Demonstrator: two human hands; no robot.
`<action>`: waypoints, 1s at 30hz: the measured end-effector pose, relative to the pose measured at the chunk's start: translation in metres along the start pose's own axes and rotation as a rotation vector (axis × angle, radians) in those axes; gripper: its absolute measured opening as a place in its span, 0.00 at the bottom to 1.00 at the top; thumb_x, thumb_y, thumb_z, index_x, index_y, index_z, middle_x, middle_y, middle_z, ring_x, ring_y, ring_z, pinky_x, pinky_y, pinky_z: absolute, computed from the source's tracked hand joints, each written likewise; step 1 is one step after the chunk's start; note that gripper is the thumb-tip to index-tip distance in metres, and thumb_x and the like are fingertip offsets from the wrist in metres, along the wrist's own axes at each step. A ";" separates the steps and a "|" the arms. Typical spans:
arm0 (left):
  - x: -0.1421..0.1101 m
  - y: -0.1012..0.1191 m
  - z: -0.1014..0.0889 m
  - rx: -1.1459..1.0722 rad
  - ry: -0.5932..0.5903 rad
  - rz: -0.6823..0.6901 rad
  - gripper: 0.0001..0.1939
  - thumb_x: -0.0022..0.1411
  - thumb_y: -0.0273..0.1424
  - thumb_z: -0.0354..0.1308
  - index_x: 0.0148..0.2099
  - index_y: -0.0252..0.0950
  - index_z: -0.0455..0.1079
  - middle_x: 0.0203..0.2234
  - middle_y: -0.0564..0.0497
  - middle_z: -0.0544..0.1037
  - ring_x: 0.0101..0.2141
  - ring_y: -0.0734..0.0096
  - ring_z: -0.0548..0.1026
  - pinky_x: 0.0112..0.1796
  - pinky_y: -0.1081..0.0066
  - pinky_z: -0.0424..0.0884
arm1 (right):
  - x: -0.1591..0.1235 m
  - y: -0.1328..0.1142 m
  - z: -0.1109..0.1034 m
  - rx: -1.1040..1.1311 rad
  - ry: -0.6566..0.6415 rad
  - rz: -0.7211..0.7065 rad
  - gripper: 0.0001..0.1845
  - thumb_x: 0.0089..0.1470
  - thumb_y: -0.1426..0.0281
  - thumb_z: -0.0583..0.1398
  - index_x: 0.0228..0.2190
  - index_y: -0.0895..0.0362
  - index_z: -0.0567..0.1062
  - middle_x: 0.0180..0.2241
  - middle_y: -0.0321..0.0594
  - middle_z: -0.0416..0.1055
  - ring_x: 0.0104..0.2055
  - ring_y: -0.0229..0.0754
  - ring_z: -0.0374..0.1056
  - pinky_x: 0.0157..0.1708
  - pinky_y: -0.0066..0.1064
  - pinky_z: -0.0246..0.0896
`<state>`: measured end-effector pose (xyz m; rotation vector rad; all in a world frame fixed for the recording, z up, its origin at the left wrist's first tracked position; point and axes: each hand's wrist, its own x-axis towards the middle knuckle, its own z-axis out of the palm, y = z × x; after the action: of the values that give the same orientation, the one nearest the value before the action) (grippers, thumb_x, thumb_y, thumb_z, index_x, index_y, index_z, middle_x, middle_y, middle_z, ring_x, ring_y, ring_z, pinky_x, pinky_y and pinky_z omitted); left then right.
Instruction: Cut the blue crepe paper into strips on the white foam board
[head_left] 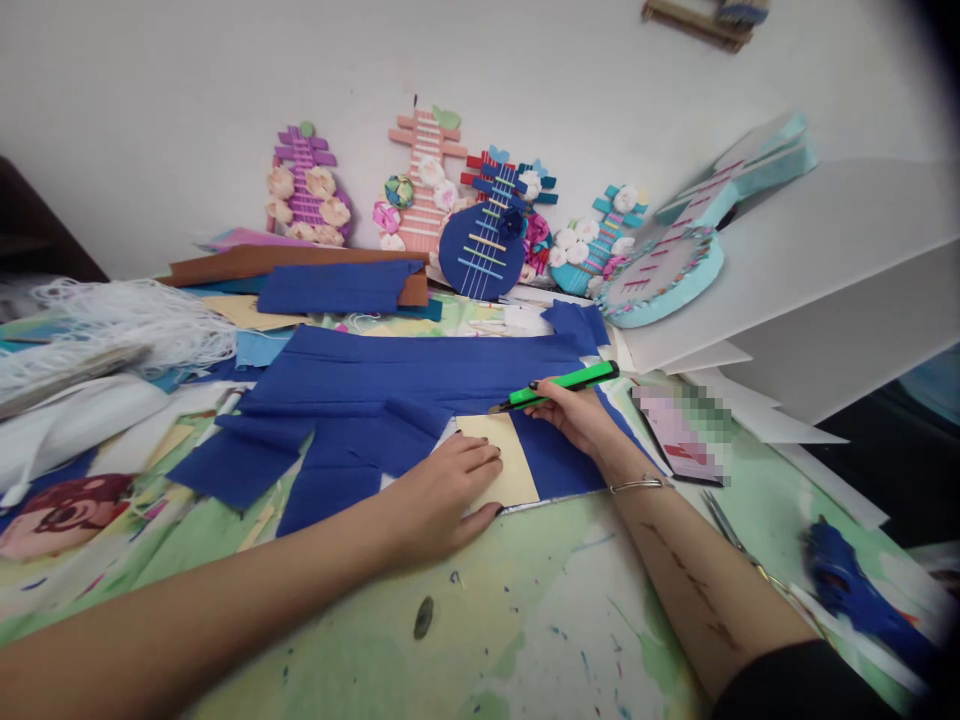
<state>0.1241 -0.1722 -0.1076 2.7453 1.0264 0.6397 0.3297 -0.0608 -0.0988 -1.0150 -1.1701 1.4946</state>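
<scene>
My right hand point(568, 412) is closed round a green utility knife point(570, 382), its tip at the far edge of a pale yellow card point(511, 462). Fingers stretched, my left hand point(448, 490) lies flat on the card's left part, with the thumb near its front edge. Beneath and around the card is dark blue fabric point(420, 370), wide and creased, with loose flaps on the left. My left fingers cover part of the card.
Decorated model lutes point(481, 250) lean along the wall. Fabric strips point(337, 287) and white cords point(142, 320) lie back left. To the right are a phone point(679, 432), scissors point(731, 530), a blue glue gun point(862, 590) and white boards point(787, 290). A paint-stained green cloth point(360, 640) covers the table.
</scene>
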 end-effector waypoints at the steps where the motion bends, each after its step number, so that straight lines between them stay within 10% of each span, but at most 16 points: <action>1: 0.000 0.000 0.000 0.006 -0.004 0.000 0.19 0.64 0.34 0.51 0.55 0.30 0.65 0.53 0.38 0.70 0.55 0.56 0.65 0.57 0.54 0.59 | 0.000 0.000 0.000 0.002 0.003 0.003 0.08 0.38 0.70 0.68 0.23 0.60 0.75 0.21 0.39 0.76 0.22 0.37 0.71 0.23 0.26 0.67; 30: 0.000 0.000 0.000 0.021 -0.026 -0.015 0.20 0.65 0.34 0.51 0.55 0.27 0.65 0.53 0.37 0.69 0.55 0.55 0.65 0.58 0.55 0.58 | 0.001 -0.002 -0.005 -0.019 0.036 0.021 0.07 0.39 0.72 0.67 0.23 0.61 0.75 0.21 0.39 0.75 0.22 0.37 0.71 0.22 0.25 0.67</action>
<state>0.1246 -0.1721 -0.1076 2.7537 1.0526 0.5935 0.3351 -0.0585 -0.0977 -1.0656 -1.1532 1.4784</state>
